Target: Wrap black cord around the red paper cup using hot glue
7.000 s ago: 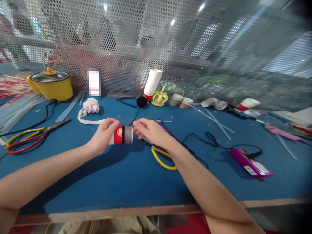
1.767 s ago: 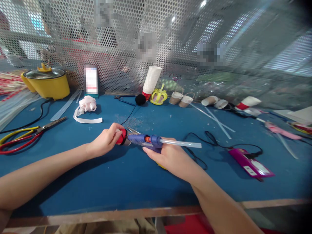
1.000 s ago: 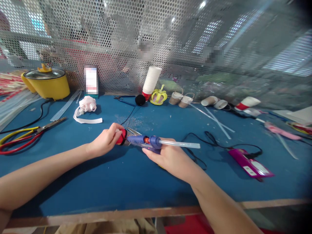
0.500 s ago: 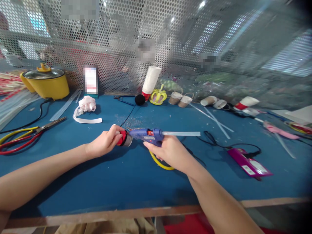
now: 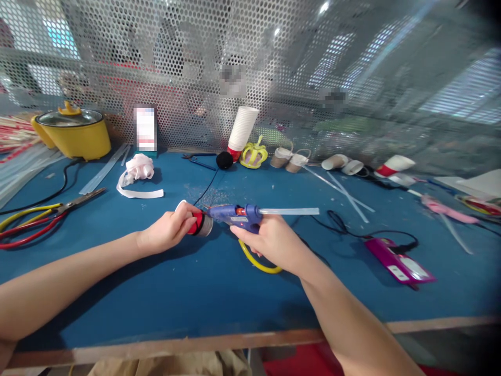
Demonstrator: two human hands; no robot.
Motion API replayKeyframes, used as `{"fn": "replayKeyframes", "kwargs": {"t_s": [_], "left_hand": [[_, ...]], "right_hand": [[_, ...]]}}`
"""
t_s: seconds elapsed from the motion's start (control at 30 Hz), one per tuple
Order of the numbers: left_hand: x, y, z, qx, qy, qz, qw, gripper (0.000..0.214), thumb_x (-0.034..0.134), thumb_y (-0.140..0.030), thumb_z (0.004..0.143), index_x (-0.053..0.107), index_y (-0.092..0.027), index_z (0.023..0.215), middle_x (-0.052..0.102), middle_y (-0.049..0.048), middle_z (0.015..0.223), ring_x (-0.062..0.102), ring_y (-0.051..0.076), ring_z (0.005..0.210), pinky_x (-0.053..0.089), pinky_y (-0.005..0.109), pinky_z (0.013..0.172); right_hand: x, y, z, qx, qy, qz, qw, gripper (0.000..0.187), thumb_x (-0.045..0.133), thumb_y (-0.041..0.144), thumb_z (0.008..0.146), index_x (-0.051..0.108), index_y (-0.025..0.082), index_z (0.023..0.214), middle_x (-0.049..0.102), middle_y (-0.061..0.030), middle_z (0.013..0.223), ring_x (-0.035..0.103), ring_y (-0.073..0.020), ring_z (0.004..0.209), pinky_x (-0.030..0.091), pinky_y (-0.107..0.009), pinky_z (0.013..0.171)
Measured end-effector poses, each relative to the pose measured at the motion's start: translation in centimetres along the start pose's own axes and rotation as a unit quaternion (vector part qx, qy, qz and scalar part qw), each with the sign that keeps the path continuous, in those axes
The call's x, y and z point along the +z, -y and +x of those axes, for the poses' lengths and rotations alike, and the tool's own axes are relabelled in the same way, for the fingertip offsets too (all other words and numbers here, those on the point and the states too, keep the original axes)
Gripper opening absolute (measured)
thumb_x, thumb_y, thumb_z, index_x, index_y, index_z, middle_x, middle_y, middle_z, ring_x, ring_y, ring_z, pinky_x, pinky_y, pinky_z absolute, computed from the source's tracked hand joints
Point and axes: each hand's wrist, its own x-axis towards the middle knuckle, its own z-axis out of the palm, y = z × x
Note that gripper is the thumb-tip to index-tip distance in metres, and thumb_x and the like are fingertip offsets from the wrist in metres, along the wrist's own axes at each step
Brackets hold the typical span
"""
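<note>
Clock directions are taken from the cup [image 5: 207, 227], with twelve pointing away from the person. The left grip [image 5: 168, 230] is wrapped round it, tilted on its side over the bench [image 5: 164, 297], grey end towards three. From three, the right grip [image 5: 276, 241] holds the gun [image 5: 235, 214], its stick [image 5: 291, 211] jutting out behind; the nozzle is at the cup's upper edge, though I cannot tell whether it touches

By the look of it, a black band [image 5: 202, 222] and the grey stretch beside it are already on. Gluing seems to be the step in hand, and bare red beside the band suggests the covering is only partly done; the left grip hides the rest. The cord [image 5: 207, 187] runs from the ball [image 5: 224, 161] at one, and its near end is hidden

A yellow handle [image 5: 260, 265] at four lies just below the right grip and crowds it most. Farther out are ribbon [image 5: 141, 166] at ten, pliers [image 5: 64, 209] at nine, a cooker [image 5: 74, 134] beyond ten, a phone [image 5: 145, 128] at eleven, stacked cups [image 5: 243, 128] at one, baskets [image 5: 282, 156] at two and a power strip [image 5: 399, 260] at three
</note>
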Motion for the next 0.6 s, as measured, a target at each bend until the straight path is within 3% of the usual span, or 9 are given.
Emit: {"fn": "replayKeyframes", "kwargs": {"t_s": [0.27,0.6], "left_hand": [[-0.07,-0.06,-0.05,0.015,0.007,0.010,1.000,0.021,0.027,-0.028,0.089,0.038,-0.017,0.103,0.060,0.0092,0.093,0.061,0.015,0.073,0.048,0.028,0.066],[-0.03,-0.02,-0.03,-0.008,0.003,0.006,1.000,0.022,0.027,-0.030,0.089,0.038,-0.017,0.103,0.061,0.0076,0.088,0.061,0.015,0.073,0.047,0.028,0.065]], "right_hand": [[0.21,-0.13,0.58,0.003,0.004,-0.001,1.000,0.020,0.051,0.027,0.077,0.056,0.018,0.060,0.056,0.0008,0.048,0.057,-0.0157,0.054,0.043,-0.026,0.056],[-0.02,0.09,0.07,0.011,0.000,-0.018,1.000,0.023,0.051,0.029,0.077,0.056,0.018,0.058,0.057,0.0004,0.049,0.057,-0.0155,0.055,0.043,-0.025,0.056]]}}
